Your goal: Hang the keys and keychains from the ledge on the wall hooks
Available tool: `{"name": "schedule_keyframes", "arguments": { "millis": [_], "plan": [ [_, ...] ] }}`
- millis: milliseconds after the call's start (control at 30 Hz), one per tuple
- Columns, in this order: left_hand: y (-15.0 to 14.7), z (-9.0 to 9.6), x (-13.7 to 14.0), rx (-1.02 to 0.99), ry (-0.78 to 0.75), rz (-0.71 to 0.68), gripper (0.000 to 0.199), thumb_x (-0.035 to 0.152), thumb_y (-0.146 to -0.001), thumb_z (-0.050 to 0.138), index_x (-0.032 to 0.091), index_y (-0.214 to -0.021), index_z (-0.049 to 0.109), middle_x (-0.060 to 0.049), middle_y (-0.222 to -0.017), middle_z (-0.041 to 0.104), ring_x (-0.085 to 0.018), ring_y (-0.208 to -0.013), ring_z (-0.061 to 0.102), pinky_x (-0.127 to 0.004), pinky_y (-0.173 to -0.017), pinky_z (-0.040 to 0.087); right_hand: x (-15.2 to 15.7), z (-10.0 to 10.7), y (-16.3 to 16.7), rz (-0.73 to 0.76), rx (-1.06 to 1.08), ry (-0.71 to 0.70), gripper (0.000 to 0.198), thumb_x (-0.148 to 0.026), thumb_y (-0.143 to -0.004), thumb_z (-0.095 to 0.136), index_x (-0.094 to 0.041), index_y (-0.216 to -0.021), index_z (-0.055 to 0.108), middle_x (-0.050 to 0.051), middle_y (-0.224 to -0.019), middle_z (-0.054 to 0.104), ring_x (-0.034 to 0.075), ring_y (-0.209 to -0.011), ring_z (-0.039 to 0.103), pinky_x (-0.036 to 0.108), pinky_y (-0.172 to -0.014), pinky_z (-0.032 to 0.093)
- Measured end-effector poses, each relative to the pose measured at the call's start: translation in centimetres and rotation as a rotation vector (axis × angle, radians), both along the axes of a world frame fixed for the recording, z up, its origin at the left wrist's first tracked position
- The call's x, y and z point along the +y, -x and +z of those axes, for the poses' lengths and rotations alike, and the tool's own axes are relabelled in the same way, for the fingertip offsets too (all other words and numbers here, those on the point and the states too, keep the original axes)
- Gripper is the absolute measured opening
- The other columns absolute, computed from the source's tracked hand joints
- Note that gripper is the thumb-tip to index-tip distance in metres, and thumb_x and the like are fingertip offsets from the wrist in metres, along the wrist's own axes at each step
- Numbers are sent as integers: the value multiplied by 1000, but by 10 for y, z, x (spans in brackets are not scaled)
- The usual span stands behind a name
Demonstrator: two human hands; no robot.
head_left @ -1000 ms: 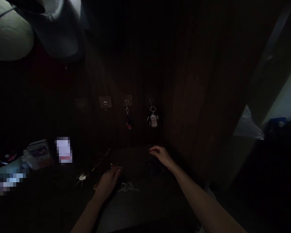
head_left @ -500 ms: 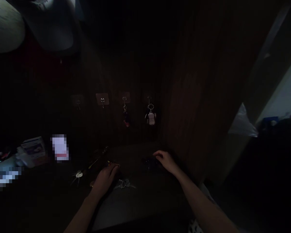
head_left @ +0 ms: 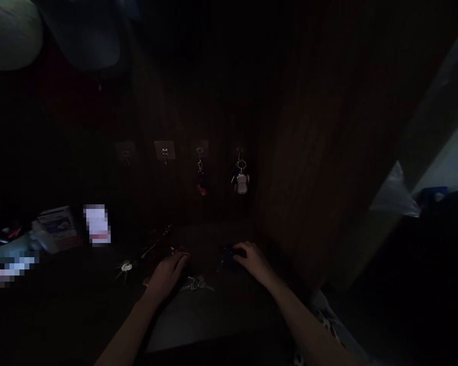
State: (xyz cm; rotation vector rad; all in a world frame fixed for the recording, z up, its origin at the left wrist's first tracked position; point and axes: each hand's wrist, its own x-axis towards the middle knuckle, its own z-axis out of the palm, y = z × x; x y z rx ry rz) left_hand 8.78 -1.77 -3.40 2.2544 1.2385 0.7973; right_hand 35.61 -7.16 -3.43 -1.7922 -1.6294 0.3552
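Observation:
My right hand (head_left: 252,262) pinches the edge of a dark bluish bunch (head_left: 225,253) on the dark shelf; a thin pale piece like a key sticks out of it, though the dark blurs its details. My left hand (head_left: 168,273) rests low on the shelf with its fingers curled down over something with a yellow edge (head_left: 181,252), mostly hidden. Beside that hand's right side lies a bunch of silver keys (head_left: 197,283). Another key bunch (head_left: 125,266) lies to its left, near a dark strap-like piece with a yellow strip (head_left: 148,250).
On the back panel, a key ring with a pale fob (head_left: 241,182) and a dark reddish keychain (head_left: 201,188) hang from hooks; a bare hook (head_left: 165,152) is further left. A box (head_left: 59,226) stands left. Caps (head_left: 87,40) hang above. A wooden side wall (head_left: 297,168) rises right.
My right hand has moved left and closed on the dark bluish bunch, which has shifted slightly left. My left hand stays almost where it was. The view has tilted slightly.

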Motion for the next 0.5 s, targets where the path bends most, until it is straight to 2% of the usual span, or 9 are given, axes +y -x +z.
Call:
{"name": "schedule_keyframes", "arguments": {
  "millis": [133,267,500],
  "plan": [
    [0,1,-1,20,25,13,36,43,-88,33,24,-96,63,-2,-97,69,-18,-93,63,-28,-83,44,3,2,20,43,-30,6,22,-18,-73,58,-23,-93,65,5,-101,64,21,-100,54,32,-87,39],
    [0,2,-2,26,3,5,36,41,-89,31,23,-95,62,-3,-94,68,-19,-91,63,-28,-81,45,11,2,44,111,-62,13,15,-15,-74,56,-23,-84,63,3,-94,65,20,-95,56,30,-83,40],
    [-1,0,-9,95,-320,-139,25,27,-87,39,21,-99,61,-6,-100,64,-19,-93,58,-32,-85,44,21,-5,73,111,-55,-11,10,-16,-74,55,-24,-79,59,3,-88,63,20,-89,58,29,-76,41]
  ]
}}
